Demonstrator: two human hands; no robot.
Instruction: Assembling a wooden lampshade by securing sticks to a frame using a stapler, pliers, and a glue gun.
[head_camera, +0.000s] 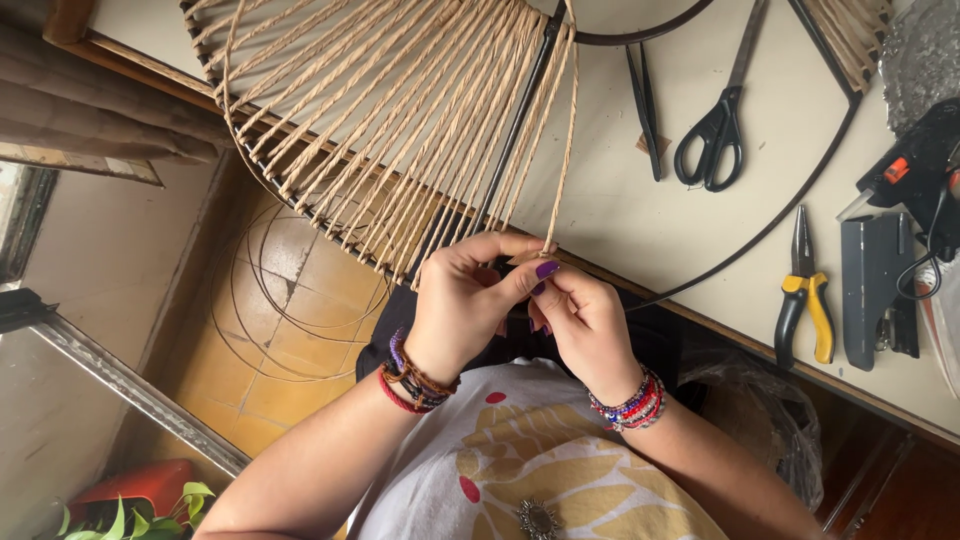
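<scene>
I see a pale worktable (640, 215) with a wooden edge crossing the view. Below it lies a floor (300, 340) of worn yellow-brown tiles. A metal-framed glass panel (70, 420) stands at left, near a red pot (135, 487) with green leaves.

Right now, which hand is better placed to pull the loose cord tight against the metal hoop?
Probably the right hand: its fingertips pinch the tan cord end where it comes down from the metal hoop. The left hand sits beside it, thumb pressed at the same spot, steadying rather than gripping the free end.
</scene>
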